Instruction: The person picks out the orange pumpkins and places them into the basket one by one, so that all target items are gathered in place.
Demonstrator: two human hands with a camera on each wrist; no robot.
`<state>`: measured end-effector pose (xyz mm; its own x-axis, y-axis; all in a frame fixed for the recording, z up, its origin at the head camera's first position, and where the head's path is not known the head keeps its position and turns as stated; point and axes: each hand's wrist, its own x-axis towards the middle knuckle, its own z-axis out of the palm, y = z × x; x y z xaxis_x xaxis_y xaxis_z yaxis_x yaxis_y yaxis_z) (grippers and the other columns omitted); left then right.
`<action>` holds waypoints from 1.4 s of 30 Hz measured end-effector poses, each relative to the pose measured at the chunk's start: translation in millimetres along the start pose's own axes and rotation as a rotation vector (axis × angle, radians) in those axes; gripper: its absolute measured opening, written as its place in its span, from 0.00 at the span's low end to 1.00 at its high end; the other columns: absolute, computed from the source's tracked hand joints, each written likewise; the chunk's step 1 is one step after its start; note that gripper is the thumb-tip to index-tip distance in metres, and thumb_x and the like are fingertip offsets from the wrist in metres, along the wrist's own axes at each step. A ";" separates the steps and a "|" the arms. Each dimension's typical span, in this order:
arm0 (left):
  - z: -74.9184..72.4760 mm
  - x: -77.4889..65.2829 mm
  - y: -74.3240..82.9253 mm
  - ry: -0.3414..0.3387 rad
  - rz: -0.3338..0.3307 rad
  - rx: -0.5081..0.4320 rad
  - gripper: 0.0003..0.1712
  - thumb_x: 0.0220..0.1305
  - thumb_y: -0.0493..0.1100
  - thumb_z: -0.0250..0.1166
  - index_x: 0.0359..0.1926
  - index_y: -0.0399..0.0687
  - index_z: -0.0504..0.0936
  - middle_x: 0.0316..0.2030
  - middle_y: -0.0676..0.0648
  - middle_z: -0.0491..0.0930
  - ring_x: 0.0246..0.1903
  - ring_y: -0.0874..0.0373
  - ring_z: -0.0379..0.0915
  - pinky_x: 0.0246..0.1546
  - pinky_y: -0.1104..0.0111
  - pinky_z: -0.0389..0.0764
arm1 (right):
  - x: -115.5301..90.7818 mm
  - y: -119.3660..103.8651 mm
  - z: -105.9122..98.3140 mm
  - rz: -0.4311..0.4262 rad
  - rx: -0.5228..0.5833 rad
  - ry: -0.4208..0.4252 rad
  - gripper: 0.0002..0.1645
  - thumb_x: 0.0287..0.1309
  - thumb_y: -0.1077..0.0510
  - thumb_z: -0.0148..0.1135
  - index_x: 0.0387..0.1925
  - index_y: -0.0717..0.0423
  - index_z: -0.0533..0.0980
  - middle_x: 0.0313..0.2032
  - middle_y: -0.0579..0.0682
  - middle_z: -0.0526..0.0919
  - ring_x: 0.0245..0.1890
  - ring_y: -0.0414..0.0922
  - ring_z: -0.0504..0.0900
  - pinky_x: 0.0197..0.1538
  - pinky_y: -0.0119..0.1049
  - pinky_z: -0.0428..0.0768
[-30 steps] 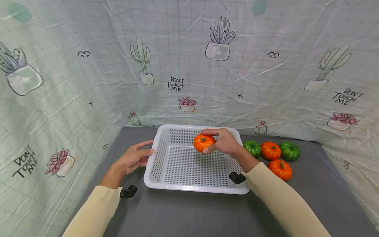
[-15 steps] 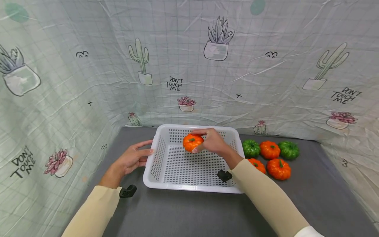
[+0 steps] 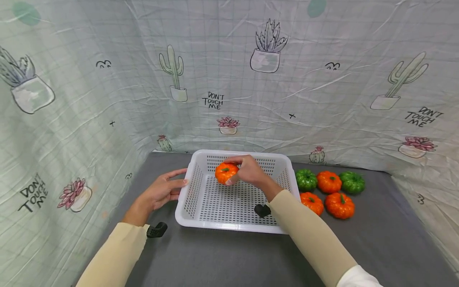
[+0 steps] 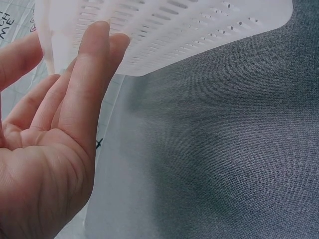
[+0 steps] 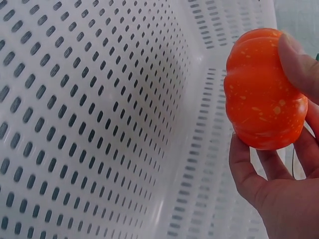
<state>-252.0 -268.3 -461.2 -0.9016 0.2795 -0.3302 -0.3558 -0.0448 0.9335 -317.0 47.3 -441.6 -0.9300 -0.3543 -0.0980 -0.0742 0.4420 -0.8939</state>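
Note:
In the head view, a white perforated plastic basket (image 3: 229, 207) sits on the grey table. My right hand (image 3: 247, 171) pinches a small orange pumpkin (image 3: 224, 174) with a green stem, inside the basket's outline towards its back left. The right wrist view shows the thumb on one side of the pumpkin (image 5: 264, 94) and the fingers on the other, with the perforated bottom apart from it. At the basket's left side, my left hand (image 3: 163, 191) touches the outer wall and rim with extended fingers. Those fingers (image 4: 82, 94) lie against the wall in the left wrist view.
Right of the basket lie two green pumpkins (image 3: 306, 180) and several orange ones (image 3: 340, 205), grouped close together. One orange pumpkin (image 3: 311, 203) is partly hidden by the basket and sleeve. A cactus-print cloth (image 3: 229, 79) hangs behind and at both sides.
My right hand has carried the orange pumpkin leftwards over the basket. A second front orange pumpkin has come into view from behind the right arm. My left hand stays at the basket's side.

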 end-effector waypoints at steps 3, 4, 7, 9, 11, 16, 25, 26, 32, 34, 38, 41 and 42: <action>1.0 0.5 0.4 0.008 -0.003 -0.003 0.44 0.73 0.40 0.67 0.82 0.49 0.55 0.50 0.51 0.88 0.44 0.53 0.90 0.46 0.59 0.89 | 1.9 -1.0 3.9 -0.003 0.019 0.001 0.42 0.35 0.70 0.86 0.57 0.43 0.86 0.60 0.49 0.85 0.57 0.52 0.80 0.56 0.43 0.86; 1.5 0.5 0.4 0.010 -0.004 -0.003 0.44 0.73 0.39 0.67 0.82 0.49 0.56 0.50 0.51 0.88 0.44 0.53 0.90 0.45 0.59 0.89 | 2.5 -1.1 5.3 -0.002 0.021 0.006 0.42 0.35 0.70 0.86 0.57 0.44 0.86 0.60 0.49 0.85 0.57 0.52 0.80 0.56 0.43 0.86; 2.7 0.4 0.4 0.014 -0.003 0.003 0.44 0.72 0.39 0.67 0.82 0.49 0.56 0.49 0.51 0.88 0.43 0.53 0.90 0.45 0.58 0.89 | 5.1 -0.9 9.4 0.004 0.028 0.016 0.41 0.35 0.71 0.85 0.56 0.44 0.86 0.59 0.49 0.85 0.56 0.52 0.80 0.55 0.43 0.86; 3.2 0.3 0.1 0.009 0.000 0.012 0.44 0.73 0.40 0.67 0.82 0.49 0.55 0.49 0.52 0.88 0.44 0.52 0.90 0.45 0.58 0.89 | 7.1 0.0 12.5 0.007 0.019 0.018 0.41 0.35 0.70 0.85 0.56 0.44 0.86 0.59 0.49 0.85 0.56 0.52 0.80 0.56 0.43 0.86; 3.3 0.5 -0.2 0.014 -0.003 0.012 0.44 0.72 0.39 0.67 0.82 0.49 0.56 0.49 0.51 0.88 0.44 0.52 0.90 0.45 0.58 0.89 | 9.2 1.2 15.4 0.009 0.006 0.015 0.42 0.35 0.70 0.85 0.56 0.44 0.86 0.59 0.49 0.85 0.56 0.52 0.80 0.58 0.44 0.85; 3.3 1.1 -0.5 0.021 -0.011 0.009 0.43 0.72 0.39 0.67 0.82 0.51 0.58 0.49 0.51 0.88 0.45 0.51 0.90 0.46 0.57 0.89 | 12.2 4.5 20.8 0.021 -0.020 0.000 0.43 0.34 0.69 0.86 0.57 0.42 0.86 0.60 0.49 0.84 0.57 0.52 0.80 0.62 0.46 0.83; 1.8 1.4 -1.3 0.029 -0.009 0.029 0.44 0.73 0.41 0.67 0.82 0.50 0.56 0.50 0.51 0.87 0.45 0.52 0.90 0.46 0.56 0.89 | 16.7 5.7 27.8 -0.001 -0.072 -0.014 0.42 0.35 0.68 0.86 0.58 0.45 0.86 0.62 0.50 0.84 0.59 0.52 0.80 0.67 0.49 0.80; 1.7 1.6 -1.5 0.031 -0.009 0.030 0.44 0.73 0.41 0.67 0.82 0.51 0.56 0.50 0.51 0.87 0.45 0.52 0.90 0.46 0.56 0.89 | 17.1 5.5 28.4 0.000 -0.078 -0.015 0.42 0.35 0.69 0.86 0.58 0.45 0.85 0.62 0.51 0.84 0.59 0.53 0.80 0.68 0.49 0.79; 2.2 2.2 -2.1 0.039 -0.012 0.041 0.44 0.72 0.42 0.68 0.82 0.51 0.57 0.51 0.50 0.86 0.46 0.51 0.90 0.47 0.55 0.89 | 18.1 4.6 30.7 0.021 -0.099 -0.017 0.41 0.38 0.71 0.83 0.59 0.46 0.85 0.63 0.52 0.83 0.61 0.54 0.79 0.70 0.51 0.77; 2.4 2.1 -1.8 0.041 -0.013 0.042 0.44 0.72 0.41 0.68 0.82 0.52 0.57 0.51 0.50 0.86 0.46 0.51 0.90 0.47 0.55 0.89 | 18.1 4.5 31.0 0.030 -0.105 -0.017 0.41 0.40 0.72 0.82 0.59 0.45 0.85 0.63 0.52 0.83 0.62 0.54 0.79 0.70 0.51 0.77; 2.5 2.0 -1.4 0.047 -0.013 0.043 0.44 0.72 0.41 0.68 0.82 0.51 0.57 0.51 0.50 0.87 0.45 0.51 0.90 0.47 0.56 0.89 | 18.7 5.1 31.3 0.050 -0.122 -0.021 0.39 0.44 0.73 0.79 0.60 0.46 0.85 0.64 0.53 0.82 0.62 0.55 0.79 0.70 0.51 0.77; 2.4 1.9 -1.4 0.051 -0.011 0.047 0.44 0.72 0.41 0.68 0.82 0.51 0.57 0.51 0.50 0.87 0.45 0.51 0.90 0.47 0.55 0.89 | 19.9 6.2 31.3 0.064 -0.132 -0.027 0.39 0.44 0.73 0.79 0.60 0.47 0.84 0.63 0.53 0.82 0.62 0.54 0.79 0.70 0.51 0.77; 2.4 1.9 -1.4 0.052 -0.011 0.046 0.43 0.72 0.41 0.68 0.82 0.51 0.58 0.51 0.50 0.87 0.45 0.51 0.90 0.47 0.55 0.89 | 20.3 6.5 31.3 0.066 -0.135 -0.031 0.38 0.45 0.72 0.79 0.60 0.47 0.85 0.63 0.53 0.82 0.62 0.54 0.79 0.70 0.51 0.77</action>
<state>-252.6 -265.5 -462.7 -0.9096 0.2295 -0.3465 -0.3554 0.0025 0.9347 -325.1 17.2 -463.1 -0.9232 -0.3448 -0.1698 -0.0629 0.5714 -0.8182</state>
